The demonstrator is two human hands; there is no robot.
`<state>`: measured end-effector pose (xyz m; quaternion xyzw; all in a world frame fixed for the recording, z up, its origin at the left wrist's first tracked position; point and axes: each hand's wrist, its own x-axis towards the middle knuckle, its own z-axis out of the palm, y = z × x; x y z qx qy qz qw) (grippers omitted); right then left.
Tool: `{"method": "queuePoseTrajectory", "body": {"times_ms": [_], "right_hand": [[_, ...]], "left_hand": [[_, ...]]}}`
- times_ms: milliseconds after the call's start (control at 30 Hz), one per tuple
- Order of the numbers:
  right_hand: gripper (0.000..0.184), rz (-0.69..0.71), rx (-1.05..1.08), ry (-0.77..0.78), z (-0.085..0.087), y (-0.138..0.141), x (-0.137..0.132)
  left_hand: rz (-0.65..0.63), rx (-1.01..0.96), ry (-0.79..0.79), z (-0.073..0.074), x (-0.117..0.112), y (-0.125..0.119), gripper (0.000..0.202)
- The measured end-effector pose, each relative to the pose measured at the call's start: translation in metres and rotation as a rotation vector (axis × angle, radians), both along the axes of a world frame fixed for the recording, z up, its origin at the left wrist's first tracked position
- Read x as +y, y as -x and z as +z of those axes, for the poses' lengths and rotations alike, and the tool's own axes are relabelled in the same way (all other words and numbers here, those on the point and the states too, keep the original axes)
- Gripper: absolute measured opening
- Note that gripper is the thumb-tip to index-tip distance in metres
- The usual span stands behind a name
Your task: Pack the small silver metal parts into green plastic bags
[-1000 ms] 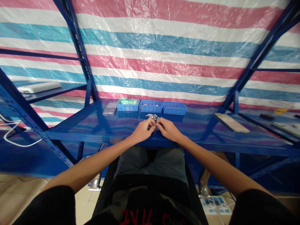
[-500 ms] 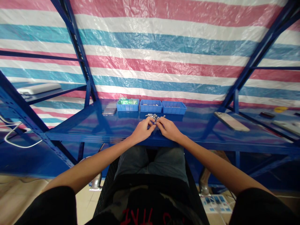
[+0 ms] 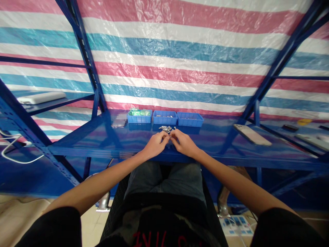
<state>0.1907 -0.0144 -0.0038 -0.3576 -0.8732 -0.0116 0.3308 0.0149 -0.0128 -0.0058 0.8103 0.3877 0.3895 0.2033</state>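
My left hand [image 3: 157, 143] and my right hand [image 3: 183, 142] meet over the front of the blue table [image 3: 123, 140]. Thumb and fingers of each are pinched together, with the fingertips almost touching. Whatever sits between them is too small to name. Just beyond my fingertips lies a loose pile of small silvery metal parts [image 3: 166, 129]. Behind the pile stand three blue bins in a row: the left bin [image 3: 139, 119] holds green plastic packaging [image 3: 140, 112], while the middle bin [image 3: 165, 120] and the right bin [image 3: 190, 121] have small pieces low inside.
A phone [image 3: 252, 134] lies on the table to the right. Blue metal uprights [image 3: 96, 103] frame both sides, and a striped sheet [image 3: 174, 72] hangs behind. On the left shelf rests a white object [image 3: 42, 97]. A power strip [image 3: 236, 225] is on the floor at lower right.
My hands have drawn slightly closer, and the fingertips now come together in front of the metal parts. The view has shifted a little.
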Motion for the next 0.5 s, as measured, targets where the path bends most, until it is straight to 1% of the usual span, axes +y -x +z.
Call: {"method": "queuePoseTrajectory", "body": {"times_ms": [167, 333, 400, 500], "right_hand": [[0.010, -0.025, -0.008, -0.004, 0.0001, 0.0008, 0.0002], [0.018, -0.026, -0.051, 0.017, 0.0007, 0.0014, 0.0014], [0.020, -0.019, -0.059, 0.038, 0.0013, 0.0015, 0.0007], [0.015, -0.009, -0.021, 0.050, 0.0018, 0.0012, -0.0011]], "left_hand": [[0.010, -0.048, -0.025, -0.0013, -0.0006, 0.0001, 0.014], [-0.002, -0.043, -0.069, -0.0027, -0.0002, 0.0005, 0.011], [0.001, -0.049, -0.059, -0.0026, 0.0003, 0.0008, 0.010], [0.014, -0.096, -0.016, -0.0020, 0.0012, 0.0011, 0.012]]}}
